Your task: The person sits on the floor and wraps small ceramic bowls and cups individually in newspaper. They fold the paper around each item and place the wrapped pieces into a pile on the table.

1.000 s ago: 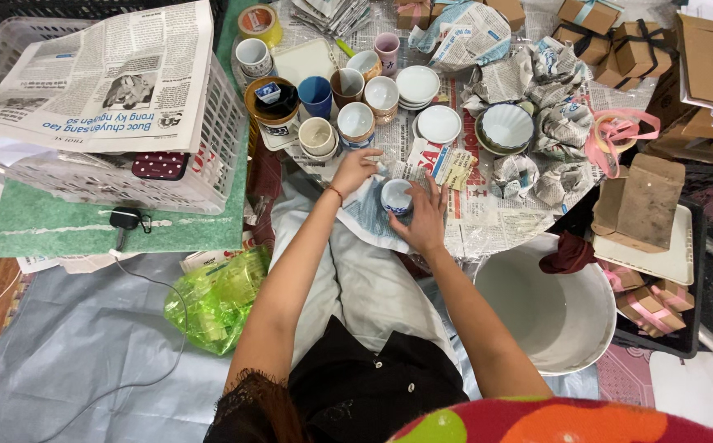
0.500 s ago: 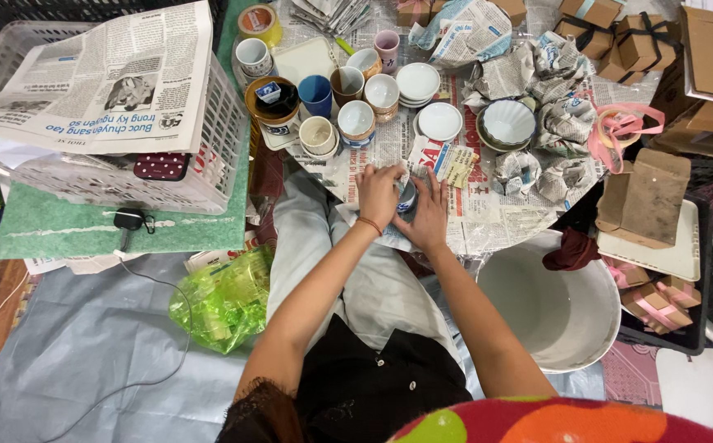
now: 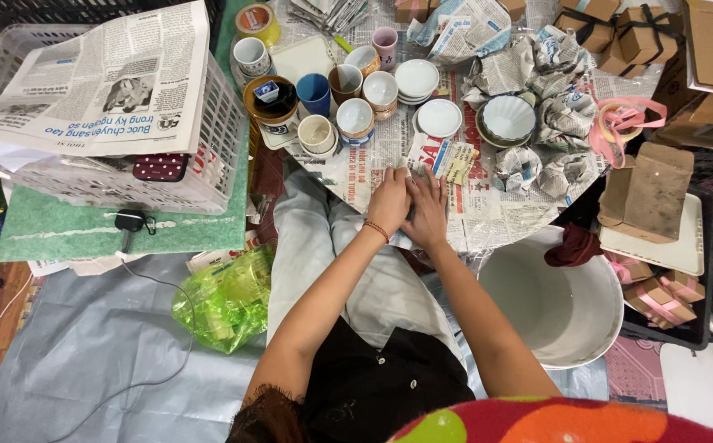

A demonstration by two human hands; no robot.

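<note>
Newspaper sheet [image 3: 410,226] lies at the near edge of the bench [image 3: 504,217], right in front of the person's knees, w/ both hands pressed on it. Left hand [image 3: 389,201] and right hand [image 3: 428,209] sit side by side, touching, fingers together and flat, palms down; whatever's under them is hidden, so can't tell if either grip closes on anything beyond the paper.

Cups and bowls [image 3: 356,90] stand in a cluster further back; paper-wrapped bundles [image 3: 549,123] are piled to the right, around a fluted white bowl [image 3: 508,119]. White bucket [image 3: 562,299] sits just right of the person's legs, green plastic bag [image 3: 225,299] on the floor to the left, white basket [image 3: 127,164] w/ more newspaper on top beyond that.

To do the wrap well, judging from the pose: keep palms firm and even, smooth folds tight w/o tearing the thin sheet, tuck loose corners under, and keep elbows clear of the nearby cups.
</note>
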